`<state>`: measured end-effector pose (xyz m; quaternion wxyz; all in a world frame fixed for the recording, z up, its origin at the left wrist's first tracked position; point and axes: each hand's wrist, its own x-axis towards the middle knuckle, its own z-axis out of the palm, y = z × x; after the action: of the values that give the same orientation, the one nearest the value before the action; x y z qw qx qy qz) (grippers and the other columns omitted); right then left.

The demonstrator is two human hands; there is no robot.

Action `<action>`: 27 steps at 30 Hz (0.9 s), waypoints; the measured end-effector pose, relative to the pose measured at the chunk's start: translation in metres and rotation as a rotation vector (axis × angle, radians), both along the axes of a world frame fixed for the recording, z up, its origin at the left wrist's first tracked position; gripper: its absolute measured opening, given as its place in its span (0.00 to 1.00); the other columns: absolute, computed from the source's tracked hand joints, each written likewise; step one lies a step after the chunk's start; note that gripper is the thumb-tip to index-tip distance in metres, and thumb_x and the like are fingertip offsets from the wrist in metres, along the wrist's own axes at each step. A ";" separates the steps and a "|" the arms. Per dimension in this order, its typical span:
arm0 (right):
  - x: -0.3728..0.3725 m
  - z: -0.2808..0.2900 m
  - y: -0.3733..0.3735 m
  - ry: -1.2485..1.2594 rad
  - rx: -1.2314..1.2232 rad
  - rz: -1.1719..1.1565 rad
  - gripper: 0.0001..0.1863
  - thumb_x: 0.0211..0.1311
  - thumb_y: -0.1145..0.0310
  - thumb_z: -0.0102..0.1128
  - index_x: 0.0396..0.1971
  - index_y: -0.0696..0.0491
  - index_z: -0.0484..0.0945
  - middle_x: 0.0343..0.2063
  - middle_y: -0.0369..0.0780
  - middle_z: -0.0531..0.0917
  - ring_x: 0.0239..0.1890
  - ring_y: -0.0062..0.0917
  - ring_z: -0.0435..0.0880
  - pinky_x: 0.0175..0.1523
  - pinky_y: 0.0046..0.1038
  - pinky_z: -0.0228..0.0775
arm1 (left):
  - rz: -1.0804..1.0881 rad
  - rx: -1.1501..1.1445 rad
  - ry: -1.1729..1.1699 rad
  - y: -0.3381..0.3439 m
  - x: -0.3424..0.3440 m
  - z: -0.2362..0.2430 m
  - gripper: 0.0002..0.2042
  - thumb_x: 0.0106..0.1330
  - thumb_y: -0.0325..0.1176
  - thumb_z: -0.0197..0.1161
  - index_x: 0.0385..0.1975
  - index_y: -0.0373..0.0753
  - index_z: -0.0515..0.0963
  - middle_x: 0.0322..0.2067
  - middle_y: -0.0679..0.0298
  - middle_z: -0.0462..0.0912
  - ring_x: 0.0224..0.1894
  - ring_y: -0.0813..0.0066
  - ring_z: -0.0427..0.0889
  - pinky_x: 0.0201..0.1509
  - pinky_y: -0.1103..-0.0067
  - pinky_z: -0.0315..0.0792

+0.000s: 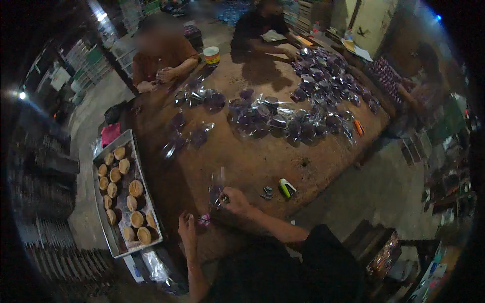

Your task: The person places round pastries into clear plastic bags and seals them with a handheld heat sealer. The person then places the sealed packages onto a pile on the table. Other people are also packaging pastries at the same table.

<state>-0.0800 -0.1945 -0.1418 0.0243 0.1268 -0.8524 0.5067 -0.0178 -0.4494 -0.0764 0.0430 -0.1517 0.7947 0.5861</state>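
My right hand point(235, 201) is closed at the edge of a small clear plastic bag point(216, 194), pinching it above the wooden table. The bag's contents look dark and are hard to make out. My left hand point(187, 226) is at the table's near edge, its fingers loosely bent upward and apart, with nothing visible in them. Between the two hands lies a small pink printed piece point(203, 219), just beside the left fingers. To the right of my right hand lie a green and white stapler point(287, 188) and several staple strips point(266, 193).
A metal tray point(159, 233) of round baked pastries point(137, 219) stands at the left. Many clear-wrapped packets point(257, 118) cover the table's point(237, 156) middle and far right, near an orange stapler point(358, 128). A bucket point(211, 56) stands at the far edge. Three people sit around the table.
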 end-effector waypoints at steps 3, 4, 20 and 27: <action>0.034 0.055 -0.013 0.208 -0.253 0.120 0.13 0.52 0.77 0.72 0.37 0.56 0.79 0.36 0.44 0.82 0.38 0.36 0.85 0.42 0.34 0.77 | -0.036 0.409 -0.016 0.031 -0.004 0.014 0.25 0.79 0.51 0.55 0.60 0.33 0.75 0.49 0.60 0.85 0.46 0.68 0.84 0.51 0.69 0.79; 0.045 0.076 -0.016 0.200 -0.268 0.198 0.11 0.54 0.77 0.71 0.37 0.56 0.79 0.36 0.43 0.82 0.38 0.34 0.84 0.42 0.32 0.76 | -0.084 0.527 0.051 0.035 0.000 0.022 0.24 0.79 0.50 0.56 0.60 0.34 0.75 0.49 0.61 0.85 0.46 0.70 0.84 0.52 0.70 0.79; 0.077 0.148 -0.029 -0.330 -0.805 -0.142 0.09 0.68 0.69 0.70 0.37 0.56 0.79 0.31 0.33 0.81 0.34 0.13 0.77 0.39 0.20 0.70 | -0.157 0.508 0.176 0.046 0.043 0.110 0.15 0.71 0.33 0.68 0.52 0.31 0.82 0.47 0.61 0.88 0.50 0.76 0.85 0.57 0.76 0.78; 0.088 0.169 -0.028 0.041 -0.303 -0.185 0.13 0.64 0.67 0.72 0.40 0.56 0.78 0.32 0.40 0.80 0.32 0.25 0.79 0.41 0.26 0.73 | -0.053 0.611 0.025 0.035 0.046 0.084 0.14 0.74 0.33 0.65 0.54 0.31 0.83 0.47 0.61 0.88 0.46 0.78 0.85 0.54 0.77 0.78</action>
<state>0.0082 -0.2223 0.0275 0.1068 0.0531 -0.7736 0.6223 0.0287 -0.4145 0.0076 0.0920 -0.1037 0.5858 0.7985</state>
